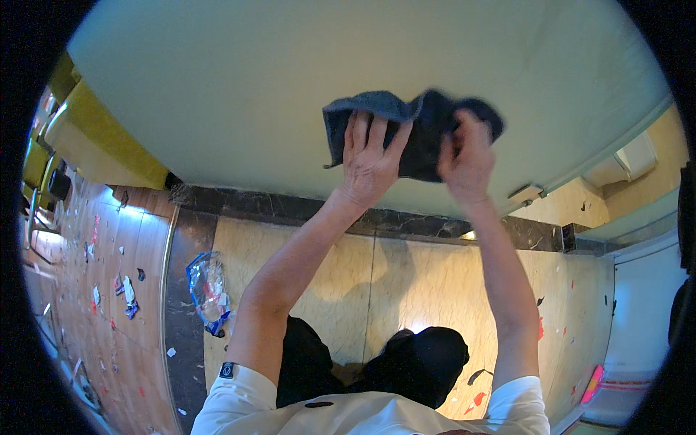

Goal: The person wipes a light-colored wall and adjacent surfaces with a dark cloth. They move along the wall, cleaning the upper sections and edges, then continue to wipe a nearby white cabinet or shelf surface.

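A dark blue-grey cloth (421, 149) lies bunched against a pale green frosted panel (244, 109). My left hand (372, 155) is spread over the cloth's left part, and a fold of the cloth covers its fingertips. On the right part, my right hand (470, 152) has its fingers bent into the fabric and looks blurred. Both forearms reach up from my white short sleeves. The panel's lower edge meets a dark marble strip (272, 205).
Beige marble tiles (299, 266) cover the floor below. A clear plastic bag (209, 288) with blue edging lies left, and scraps litter the wood-look floor (136, 342). A yellow-green upholstered seat (109, 138) stands far left. At right are a metal hinge fitting (526, 193) and a white toilet (625, 157).
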`<action>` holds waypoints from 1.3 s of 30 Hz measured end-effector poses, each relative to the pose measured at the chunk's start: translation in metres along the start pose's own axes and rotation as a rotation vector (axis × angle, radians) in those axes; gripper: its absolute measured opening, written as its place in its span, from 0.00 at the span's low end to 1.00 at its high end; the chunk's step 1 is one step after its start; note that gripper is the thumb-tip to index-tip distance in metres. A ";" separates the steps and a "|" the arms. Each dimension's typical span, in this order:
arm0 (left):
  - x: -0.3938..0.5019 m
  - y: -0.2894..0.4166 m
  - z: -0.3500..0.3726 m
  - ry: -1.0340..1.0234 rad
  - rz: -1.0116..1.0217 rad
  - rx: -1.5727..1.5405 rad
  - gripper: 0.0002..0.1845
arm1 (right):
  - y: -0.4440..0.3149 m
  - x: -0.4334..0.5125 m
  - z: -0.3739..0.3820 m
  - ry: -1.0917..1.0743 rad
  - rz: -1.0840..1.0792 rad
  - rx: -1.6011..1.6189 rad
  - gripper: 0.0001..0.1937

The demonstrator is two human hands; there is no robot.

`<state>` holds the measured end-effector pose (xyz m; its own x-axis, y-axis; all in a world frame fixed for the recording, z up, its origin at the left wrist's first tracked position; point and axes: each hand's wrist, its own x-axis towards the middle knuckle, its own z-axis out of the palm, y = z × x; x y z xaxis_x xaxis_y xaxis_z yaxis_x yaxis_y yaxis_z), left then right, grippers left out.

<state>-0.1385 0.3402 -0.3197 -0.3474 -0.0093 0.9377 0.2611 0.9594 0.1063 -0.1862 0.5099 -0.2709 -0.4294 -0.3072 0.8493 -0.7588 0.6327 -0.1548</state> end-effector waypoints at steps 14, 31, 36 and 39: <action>0.133 -0.019 -0.036 0.208 0.108 0.097 0.27 | -0.023 0.114 -0.048 0.267 -0.097 -0.135 0.24; 0.204 -0.045 -0.071 0.197 0.198 0.091 0.27 | -0.032 0.166 -0.053 0.417 -0.384 -0.349 0.23; 0.161 -0.055 -0.049 0.167 0.274 0.227 0.22 | -0.046 0.123 -0.023 0.194 -0.345 -0.424 0.22; 0.103 -0.058 -0.049 -0.074 0.279 0.163 0.22 | -0.037 0.085 -0.006 0.123 -0.444 -0.311 0.20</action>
<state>-0.1453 0.2692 -0.2126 -0.3488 0.2752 0.8959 0.2098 0.9546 -0.2116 -0.1919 0.4647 -0.1906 -0.0271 -0.5189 0.8544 -0.6656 0.6471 0.3718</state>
